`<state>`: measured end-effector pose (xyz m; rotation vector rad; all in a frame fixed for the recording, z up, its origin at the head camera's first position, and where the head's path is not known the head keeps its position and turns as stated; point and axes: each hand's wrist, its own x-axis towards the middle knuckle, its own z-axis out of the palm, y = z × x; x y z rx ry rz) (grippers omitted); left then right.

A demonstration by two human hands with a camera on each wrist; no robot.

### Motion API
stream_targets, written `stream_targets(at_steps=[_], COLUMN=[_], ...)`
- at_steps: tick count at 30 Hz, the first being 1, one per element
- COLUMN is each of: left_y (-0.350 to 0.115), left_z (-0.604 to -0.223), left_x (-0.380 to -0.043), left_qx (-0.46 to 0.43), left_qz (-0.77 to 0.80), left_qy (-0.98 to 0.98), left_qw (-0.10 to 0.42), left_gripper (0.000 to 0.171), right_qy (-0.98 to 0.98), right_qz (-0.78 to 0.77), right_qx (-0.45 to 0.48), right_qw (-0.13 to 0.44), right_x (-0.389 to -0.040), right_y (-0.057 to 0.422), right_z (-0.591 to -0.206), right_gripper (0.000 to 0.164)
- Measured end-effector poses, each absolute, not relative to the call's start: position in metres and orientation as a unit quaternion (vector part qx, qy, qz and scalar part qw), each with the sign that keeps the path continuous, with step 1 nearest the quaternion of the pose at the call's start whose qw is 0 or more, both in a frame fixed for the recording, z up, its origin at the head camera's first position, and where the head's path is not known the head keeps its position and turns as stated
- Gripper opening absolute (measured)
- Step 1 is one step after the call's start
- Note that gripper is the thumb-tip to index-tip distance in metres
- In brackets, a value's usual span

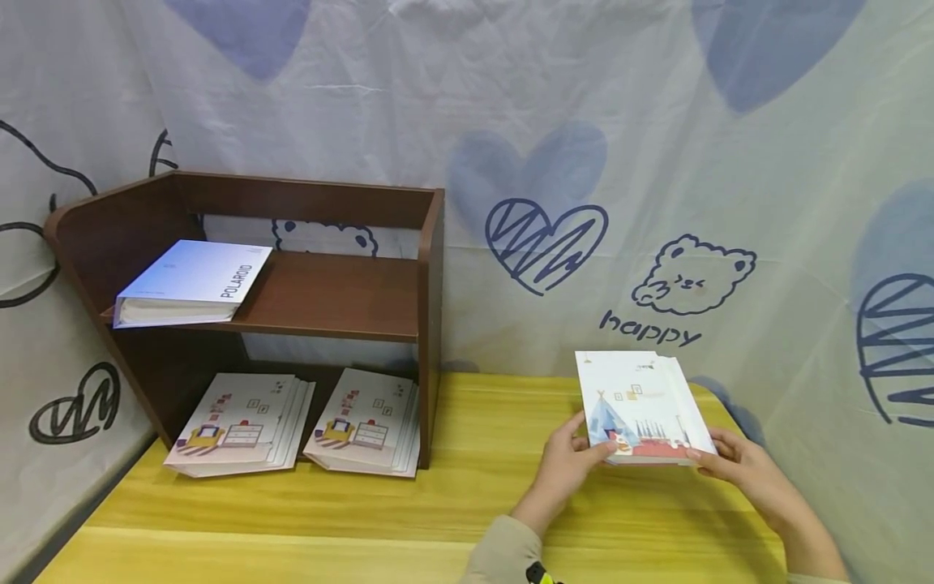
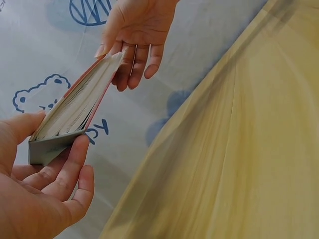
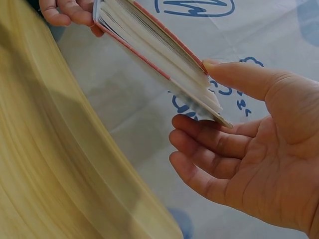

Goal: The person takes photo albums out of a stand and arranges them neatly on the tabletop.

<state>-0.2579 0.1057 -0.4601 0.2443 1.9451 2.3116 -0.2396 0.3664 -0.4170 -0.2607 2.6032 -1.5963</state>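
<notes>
Both hands hold a photo album (image 1: 645, 405) with a white cover showing a blue tent and a red rug, above the right part of the table. My left hand (image 1: 565, 462) grips its left near corner by the spine, thumb on the cover and fingers underneath. At the right near corner, my right hand (image 1: 751, 474) pinches the covers between thumb and fingers. The page edges (image 2: 75, 102) face the wearer, and the pages fan slightly apart in the right wrist view.
A dark brown two-tier shelf (image 1: 430, 324) stands at the left on the yellow wood-grain table (image 1: 474, 495). On its upper board lies a blue POLAROID album (image 1: 193, 276). Two stacks of white albums, left (image 1: 237, 422) and right (image 1: 365, 418), lie below. A patterned curtain (image 1: 511, 97) hangs behind.
</notes>
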Motion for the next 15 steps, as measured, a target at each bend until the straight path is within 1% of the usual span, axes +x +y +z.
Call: stream_targets(at_steps=[8, 12, 15], left_y=[0.111, 0.113, 0.115], left_z=[-0.461, -0.463, -0.464], left_x=[-0.256, -0.256, -0.257], left_qx=[0.069, 0.056, 0.051], left_qz=[0.796, 0.801, 0.810], left_qy=[0.595, 0.587, 0.574], left_qw=[0.092, 0.101, 0.110], left_gripper=[0.057, 0.056, 0.058], right_qy=[0.821, 0.808, 0.794], right_qz=[-0.560, -0.577, -0.594], right_qx=[-0.105, -0.114, -0.120], right_qw=[0.034, 0.043, 0.044], right_x=[-0.242, -0.243, -0.244], right_y=[0.375, 0.378, 0.380], right_z=[-0.423, -0.424, -0.426], right_gripper=[0.057, 0.060, 0.058])
